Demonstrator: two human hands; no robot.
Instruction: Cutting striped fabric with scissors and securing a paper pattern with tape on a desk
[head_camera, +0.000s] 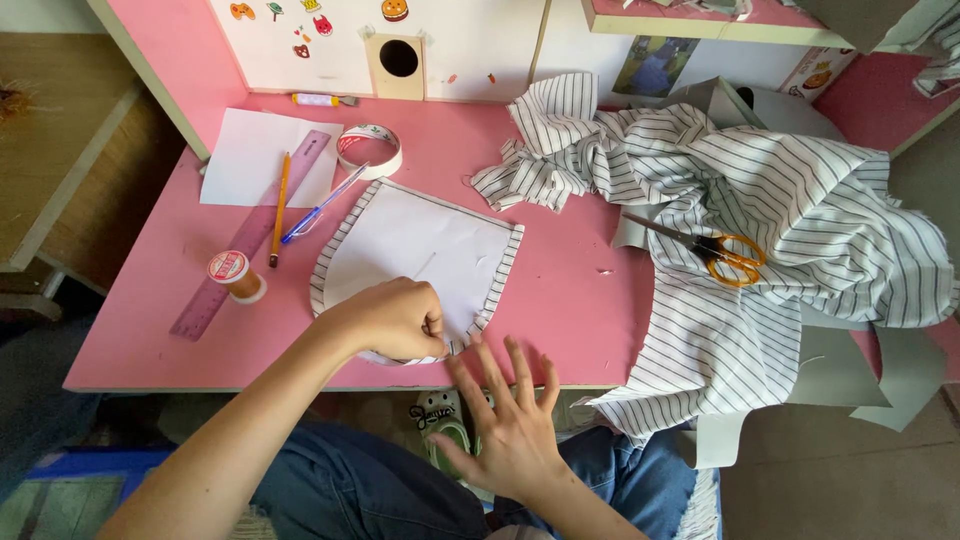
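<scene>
Both hands work at the surface's front edge: left hand pinches the pocket piece's lower hem, its fingertips hidden. Right hand lies released, fingers spread, fingertips just beside the hem.

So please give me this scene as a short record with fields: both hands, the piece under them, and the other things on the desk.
left hand: fingers pinched at the lower edge of the pocket piece
right hand: fingers spread, fingertips at the desk edge beside the piece
pocket piece: white paper pattern on striped fabric
desk: pink
left side: thread spool, ruler, pencil, pen, tape roll
right side: scissors on striped cloth
</scene>
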